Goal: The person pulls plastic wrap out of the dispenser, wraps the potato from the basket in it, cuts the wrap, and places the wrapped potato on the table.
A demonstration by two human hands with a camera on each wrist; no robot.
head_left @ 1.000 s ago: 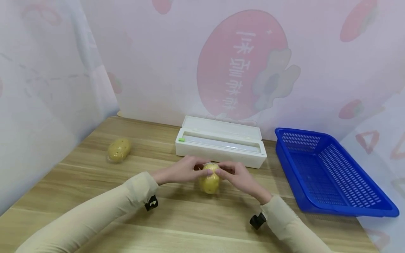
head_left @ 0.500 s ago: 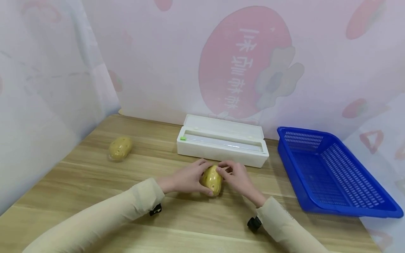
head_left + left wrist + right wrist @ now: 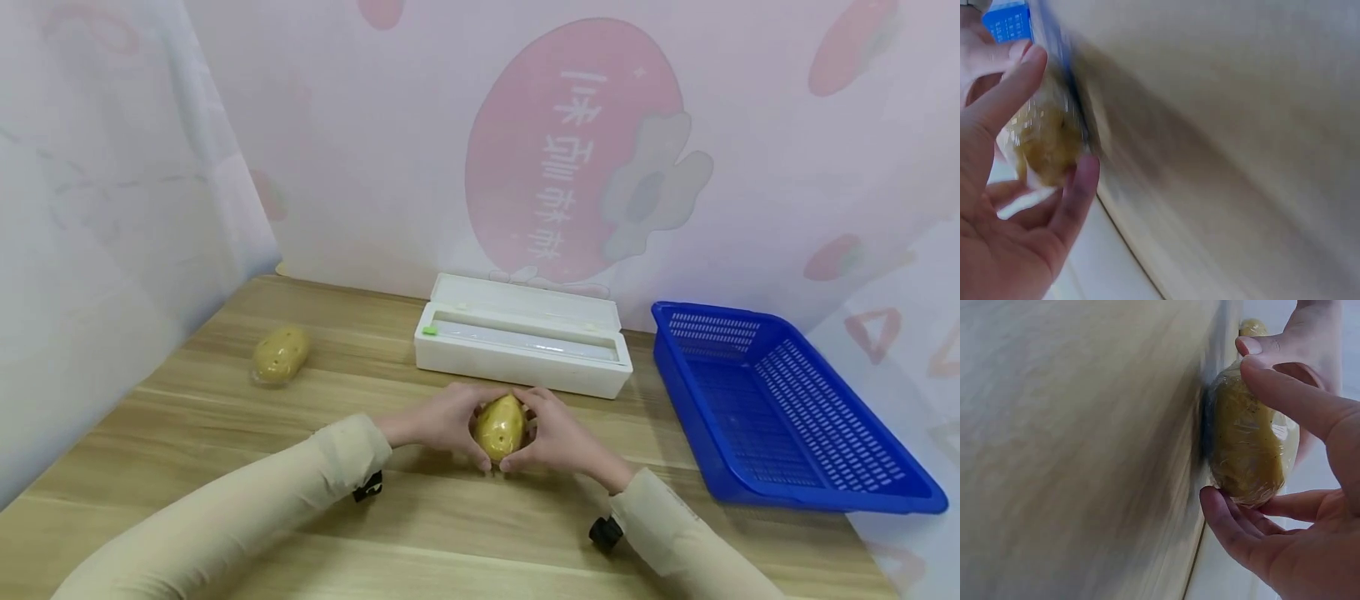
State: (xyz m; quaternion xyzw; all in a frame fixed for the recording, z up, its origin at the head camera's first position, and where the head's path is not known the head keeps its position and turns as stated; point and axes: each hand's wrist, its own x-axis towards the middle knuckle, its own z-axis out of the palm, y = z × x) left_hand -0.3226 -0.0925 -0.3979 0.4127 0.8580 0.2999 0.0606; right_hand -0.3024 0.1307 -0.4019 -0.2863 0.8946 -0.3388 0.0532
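A yellow-brown potato (image 3: 500,427) wrapped in clear plastic film lies between both hands on the wooden table. From its left side the left hand (image 3: 447,422) holds it, thumb at the near end and fingers at the far end. Opposite, the right hand (image 3: 558,435) curls round the right side in the same way. In the right wrist view the film (image 3: 1249,450) clings to the potato with small wrinkles. The left wrist view shows the potato (image 3: 1047,140) blurred, with fingers at both ends.
Behind the hands stands a white cling film box (image 3: 525,350) with its lid raised and a green slider on its edge. Another film-wrapped potato (image 3: 281,356) lies at the left. A blue plastic basket (image 3: 787,417) stands at the right, near the table's edge.
Earlier both hands pinched film at the potato's far end. The left hand then spread round its side, and now the right hand has closed round the other side too.
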